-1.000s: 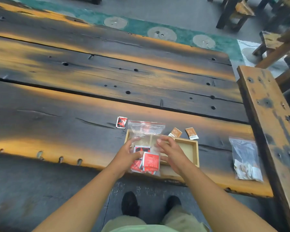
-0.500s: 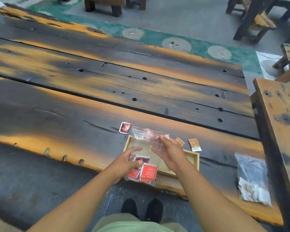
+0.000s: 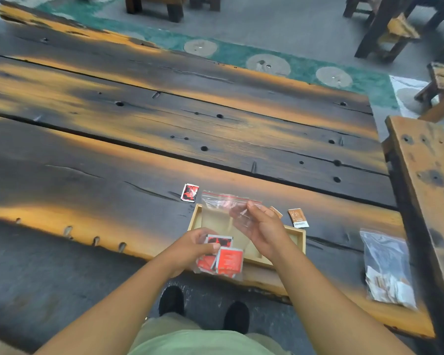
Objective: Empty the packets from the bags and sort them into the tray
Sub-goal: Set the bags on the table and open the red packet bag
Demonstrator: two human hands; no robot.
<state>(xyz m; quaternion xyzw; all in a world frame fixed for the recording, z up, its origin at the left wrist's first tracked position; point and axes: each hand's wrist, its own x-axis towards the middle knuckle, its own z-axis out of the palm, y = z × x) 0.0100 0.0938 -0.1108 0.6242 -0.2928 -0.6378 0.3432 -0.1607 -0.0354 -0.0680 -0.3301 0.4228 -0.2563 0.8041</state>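
A clear zip bag (image 3: 217,213) with a red seal strip hangs over the wooden tray (image 3: 296,242) near the table's front edge. Several red packets (image 3: 228,260) lie in its lower end. My left hand (image 3: 192,248) pinches the bag's lower part at the packets. My right hand (image 3: 260,228) grips the bag's upper side near the mouth. One red packet (image 3: 189,192) lies on the table behind the tray. A brown packet (image 3: 297,218) lies right of the tray, and another brown packet (image 3: 276,211) shows partly behind my right hand.
A second clear bag (image 3: 387,267) with pale packets lies on the table at the right. A wooden bench (image 3: 426,180) runs along the table's right end. The dark plank table (image 3: 164,129) stretches away. Stools (image 3: 392,26) stand on the floor beyond.
My right hand has risen from the bag's lower middle to its upper edge by the seal. My left hand stays on the packets. The camera has tilted, showing more floor.
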